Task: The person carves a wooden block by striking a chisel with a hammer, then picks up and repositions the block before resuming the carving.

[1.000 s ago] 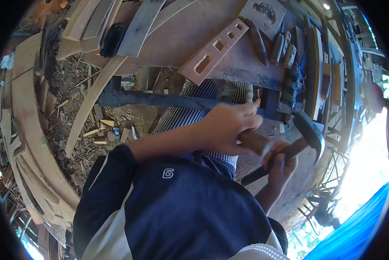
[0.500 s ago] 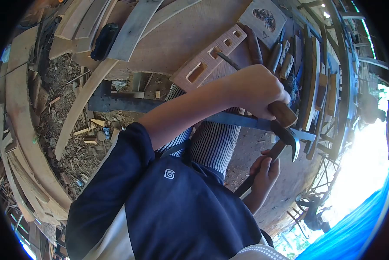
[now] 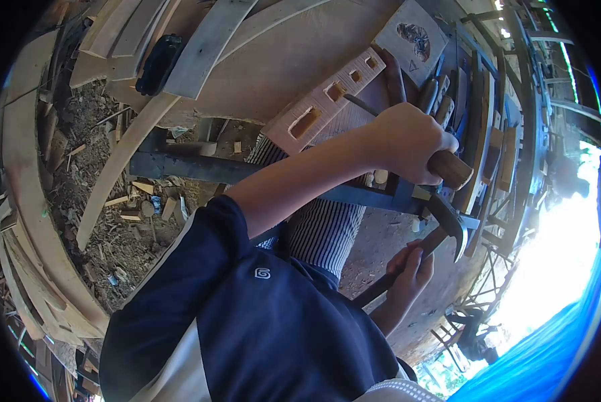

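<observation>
My left hand (image 3: 411, 144) is closed around a chisel, its wooden handle (image 3: 451, 169) sticking out on the right. The chisel's metal blade (image 3: 361, 104) reaches up-left to one of several rectangular holes in a pale wooden block (image 3: 319, 102). Lower right, my right hand (image 3: 410, 273) grips a claw hammer (image 3: 450, 221) by its shaft. The hammer's head is close to the butt of the chisel handle, with a small gap between them. Beneath the block is a striped-clad leg (image 3: 327, 234).
More wooden-handled tools (image 3: 429, 94) lie beyond my left hand, near a board with a carved hollow (image 3: 413, 40). A dark bar (image 3: 186, 166) crosses below. Planks (image 3: 210, 47) and a black object (image 3: 160, 63) sit upper left. Wood scraps (image 3: 140, 204) litter the ground.
The hammer head has drawn slightly away from the chisel's butt, widening the gap. The chisel remains at the same hole. The whole view has shifted a little.
</observation>
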### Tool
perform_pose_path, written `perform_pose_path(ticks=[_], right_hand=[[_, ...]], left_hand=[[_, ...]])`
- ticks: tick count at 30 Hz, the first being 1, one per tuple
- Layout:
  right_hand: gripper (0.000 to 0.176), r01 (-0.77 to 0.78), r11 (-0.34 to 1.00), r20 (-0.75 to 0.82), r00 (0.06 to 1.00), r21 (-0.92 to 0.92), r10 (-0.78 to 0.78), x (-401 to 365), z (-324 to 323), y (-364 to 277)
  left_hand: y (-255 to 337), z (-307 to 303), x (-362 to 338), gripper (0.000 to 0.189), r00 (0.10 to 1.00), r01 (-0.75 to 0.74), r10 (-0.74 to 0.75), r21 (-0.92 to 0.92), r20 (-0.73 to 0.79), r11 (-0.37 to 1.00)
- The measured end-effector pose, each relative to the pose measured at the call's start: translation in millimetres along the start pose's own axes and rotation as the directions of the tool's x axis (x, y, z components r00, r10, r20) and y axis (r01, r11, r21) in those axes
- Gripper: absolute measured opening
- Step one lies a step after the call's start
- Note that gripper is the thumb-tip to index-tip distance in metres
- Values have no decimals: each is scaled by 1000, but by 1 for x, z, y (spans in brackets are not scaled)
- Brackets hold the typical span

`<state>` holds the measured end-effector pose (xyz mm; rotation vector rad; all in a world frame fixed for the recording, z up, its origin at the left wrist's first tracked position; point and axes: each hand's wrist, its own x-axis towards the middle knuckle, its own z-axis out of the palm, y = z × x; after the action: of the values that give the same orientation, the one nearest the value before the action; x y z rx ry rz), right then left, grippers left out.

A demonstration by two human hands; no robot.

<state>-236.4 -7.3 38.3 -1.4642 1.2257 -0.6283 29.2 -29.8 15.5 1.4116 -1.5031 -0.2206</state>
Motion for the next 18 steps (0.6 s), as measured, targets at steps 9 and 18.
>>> perform_pose_path(ticks=[9,18], right_hand=[[17,17,999,6,1000,-43,-17,2,5,-1],[16,27,998,6,1000,-54,-27,4,8,-9]], left_hand=[[-3,0,5,40,995,55,-57,-17,-81,998],[-6,3,8,40,982,82,-87,-37,-165,996]])
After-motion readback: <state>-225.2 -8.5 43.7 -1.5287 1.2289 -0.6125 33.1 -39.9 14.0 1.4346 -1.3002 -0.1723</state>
